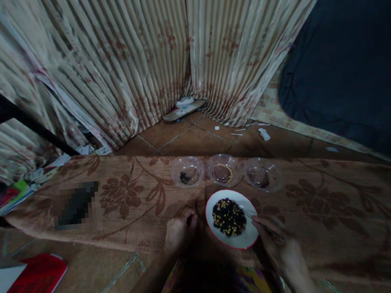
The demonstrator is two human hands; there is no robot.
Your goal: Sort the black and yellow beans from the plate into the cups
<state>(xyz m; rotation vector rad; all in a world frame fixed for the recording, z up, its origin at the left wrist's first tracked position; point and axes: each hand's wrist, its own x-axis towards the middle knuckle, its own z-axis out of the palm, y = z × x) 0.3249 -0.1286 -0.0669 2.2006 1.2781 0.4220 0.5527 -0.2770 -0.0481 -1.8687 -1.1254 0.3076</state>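
A white plate with a red rim (218,242) lies on the brown cloth, holding a mixed heap of black and yellowish beans (229,217). My right hand (282,244) is closed around thin metal tweezers (249,213), their tips over the plate's right side beside the heap. To the left of the plate, my left hand (180,230) rests curled on the cloth, with nothing visible in it. Behind the plate stand three clear plastic bowls: the left bowl (194,176) has a few black beans, the middle bowl (215,174) some yellowish ones, the right bowl (258,175) some dark reddish ones.
The flower-patterned cloth (130,225) covers a long low surface. A blurred dark object (77,205) lies on its left part. Beyond are striped curtains (139,55), a skateboard (183,111) and small litter on the tiled floor. A red-and-white box (32,284) sits at lower left.
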